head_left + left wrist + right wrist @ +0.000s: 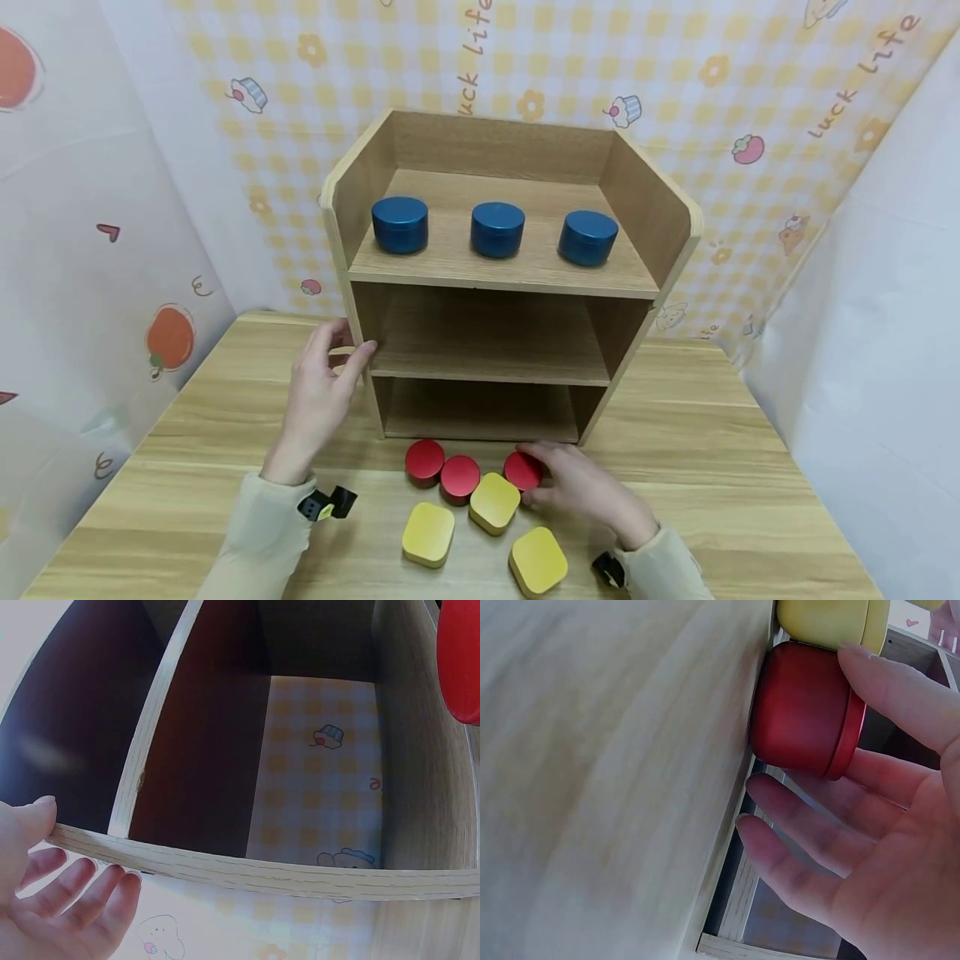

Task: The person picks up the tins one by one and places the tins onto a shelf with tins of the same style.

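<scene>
My left hand (317, 400) holds the left side panel of a three-level wooden shelf (506, 285). Its thumb lies on the panel's front edge, and the other fingers are on the outer side, as the left wrist view shows. At the shelf's lower right front, my right hand (585, 487) grips a round red tin (522, 470) between thumb and fingers. In the right wrist view this red tin (802, 709) stands on the table, the thumb against its lid. Two more red tins (424, 462) sit side by side to the left. A square yellow tin (495, 502) stands close beside the gripped one.
Two further yellow tins (428, 533) stand nearer the front of the table (697, 467). On the shelf's top level three round blue tins (497, 229) stand in a spaced row. A patterned cloth (555, 50) hangs behind, with white cloth at both sides.
</scene>
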The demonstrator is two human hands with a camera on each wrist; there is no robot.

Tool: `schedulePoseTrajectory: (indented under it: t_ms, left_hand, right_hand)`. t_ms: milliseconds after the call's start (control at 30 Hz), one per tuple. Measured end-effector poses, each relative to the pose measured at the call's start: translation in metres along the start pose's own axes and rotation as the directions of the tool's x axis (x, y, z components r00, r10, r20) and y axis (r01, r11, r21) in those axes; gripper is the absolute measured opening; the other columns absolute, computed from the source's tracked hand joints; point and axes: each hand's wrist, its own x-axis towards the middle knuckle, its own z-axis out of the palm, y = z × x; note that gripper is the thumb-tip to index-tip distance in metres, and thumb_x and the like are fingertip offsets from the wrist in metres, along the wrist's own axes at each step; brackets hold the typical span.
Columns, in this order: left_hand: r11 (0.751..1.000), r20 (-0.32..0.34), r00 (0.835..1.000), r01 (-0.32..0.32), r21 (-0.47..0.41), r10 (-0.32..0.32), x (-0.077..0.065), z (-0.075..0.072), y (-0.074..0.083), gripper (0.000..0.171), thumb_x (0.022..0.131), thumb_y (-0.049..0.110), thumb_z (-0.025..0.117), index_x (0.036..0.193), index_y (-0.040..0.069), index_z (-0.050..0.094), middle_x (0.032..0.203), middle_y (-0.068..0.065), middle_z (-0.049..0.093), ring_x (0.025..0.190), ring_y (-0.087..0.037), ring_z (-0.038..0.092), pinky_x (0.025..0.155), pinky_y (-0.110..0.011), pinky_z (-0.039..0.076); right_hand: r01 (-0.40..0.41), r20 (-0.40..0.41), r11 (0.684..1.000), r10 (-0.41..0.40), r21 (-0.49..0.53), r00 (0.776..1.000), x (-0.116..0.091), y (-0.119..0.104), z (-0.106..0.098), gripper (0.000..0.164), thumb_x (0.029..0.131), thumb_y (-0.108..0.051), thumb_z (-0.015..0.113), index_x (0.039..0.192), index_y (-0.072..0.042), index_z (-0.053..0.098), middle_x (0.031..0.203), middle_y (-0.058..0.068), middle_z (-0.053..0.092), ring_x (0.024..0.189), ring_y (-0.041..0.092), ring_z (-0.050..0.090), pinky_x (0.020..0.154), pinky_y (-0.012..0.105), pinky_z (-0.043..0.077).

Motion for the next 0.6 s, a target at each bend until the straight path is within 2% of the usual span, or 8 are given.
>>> schedulePoseTrajectory:
  t_ms: [433,600]
  left_hand:
    - [1.000,-0.001,1.000,0.006,-0.004,-0.006,0.0002,0.0009,-0.0001,0.031,0.091,0.006,0.070,0.119,0.000,0.058,0.104,-0.011,0.059,0.095,-0.015,0.055,0.078,-0.014,0.048]
    - [1.000,-0.004,1.000,0.010,-0.002,-0.010,0.0000,0.0011,-0.0008,0.033,0.090,0.005,0.070,0.120,0.000,0.058,0.105,-0.012,0.059,0.095,-0.015,0.055,0.078,-0.013,0.047]
  right_hand:
    - [0.012,-0.009,1.000,-0.012,-0.026,1.000,0.0005,-0.0006,0.0015,0.060,0.082,-0.027,0.078,0.133,-0.002,0.057,0.129,0.012,0.060,0.117,0.029,0.057,0.097,0.044,0.048]
    - [0.062,-0.047,0.998,-0.062,-0.003,0.997,0.0002,-0.0030,-0.0024,0.060,0.082,-0.024,0.079,0.132,0.001,0.057,0.122,0.009,0.063,0.108,0.021,0.060,0.093,0.038,0.051]
